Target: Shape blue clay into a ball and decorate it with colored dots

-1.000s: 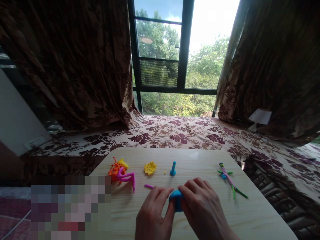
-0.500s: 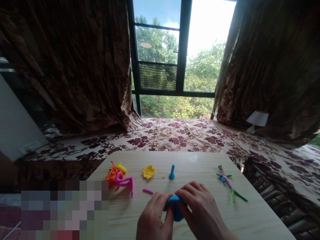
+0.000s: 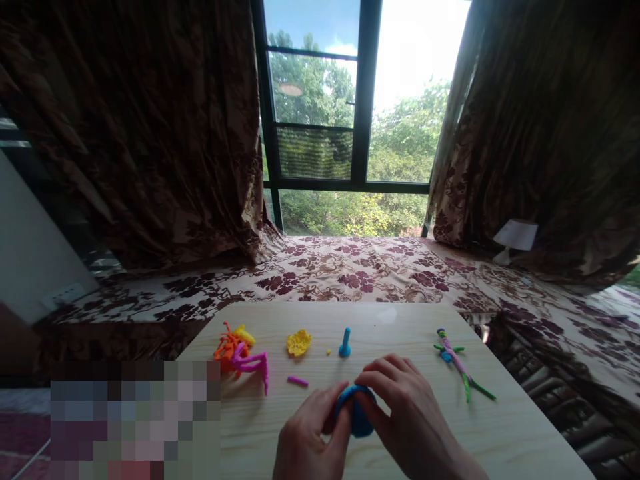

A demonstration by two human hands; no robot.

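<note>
Both my hands pinch one blue lump of clay [image 3: 356,413] just above the light wooden table [image 3: 500,427], near its front edge. My left hand [image 3: 310,437] grips the lump's left side with thumb and fingers. My right hand [image 3: 407,413] curls over its top and right side. Beyond my hands a small blue clay peg [image 3: 345,343] stands upright. A flat yellow clay piece [image 3: 299,343] and a short pink clay roll [image 3: 297,381] lie to the left of it.
An orange, yellow and pink clay figure [image 3: 239,353] sits at the table's left. A thin pink and green clay figure [image 3: 460,370] lies at the right. Behind the table are a floral-covered seat [image 3: 350,267], brown curtains, a window and a small white lamp [image 3: 515,239].
My fingers have shifted on the blue lump, with the right hand's fingers now curled further over its top. The other clay pieces stay where they were.
</note>
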